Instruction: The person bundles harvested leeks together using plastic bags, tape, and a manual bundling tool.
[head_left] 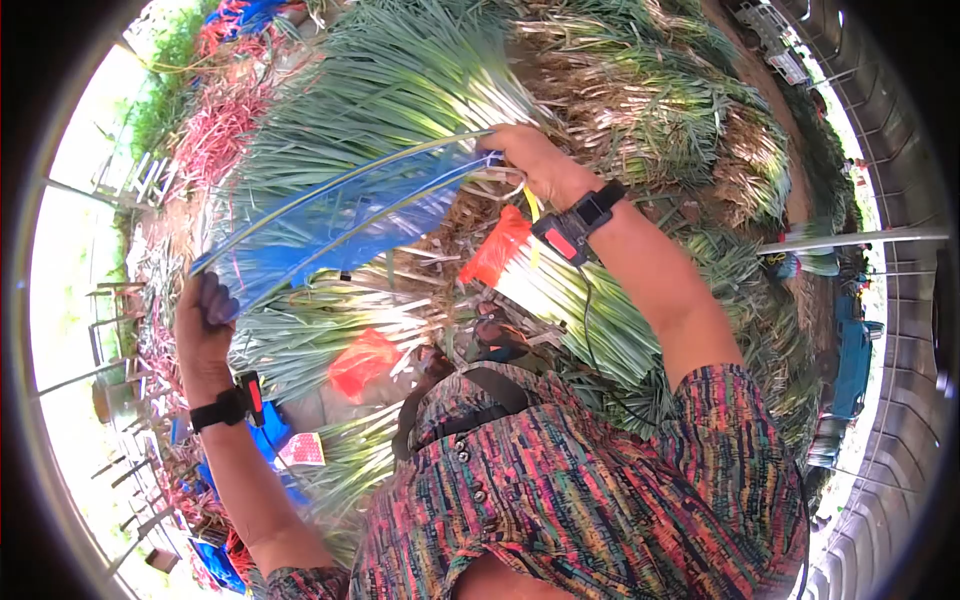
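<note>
A translucent blue plastic bag point(390, 215) is stretched between my two hands, above piles of long green onions point(400, 85). My left hand point(208, 310) is closed around its left end. At the upper right, my right hand point(525, 160) pinches the other end, with white and yellow strips hanging just below it. The long edges of the bag run apart as pale bands. Underneath, a red plastic bag point(500, 245) lies against the white ends of a green onion bundle point(585, 300). Another red plastic bag point(363, 362) rests on the onions nearer my body.
More green onions with brown roots point(650, 110) are heaped at the upper right. Pinkish-red strips point(225, 125) lie in a tangle at the upper left. A teal crate-like object point(850, 365) stands at the right. Straps and wrist devices point(580, 225) sit on both my arms.
</note>
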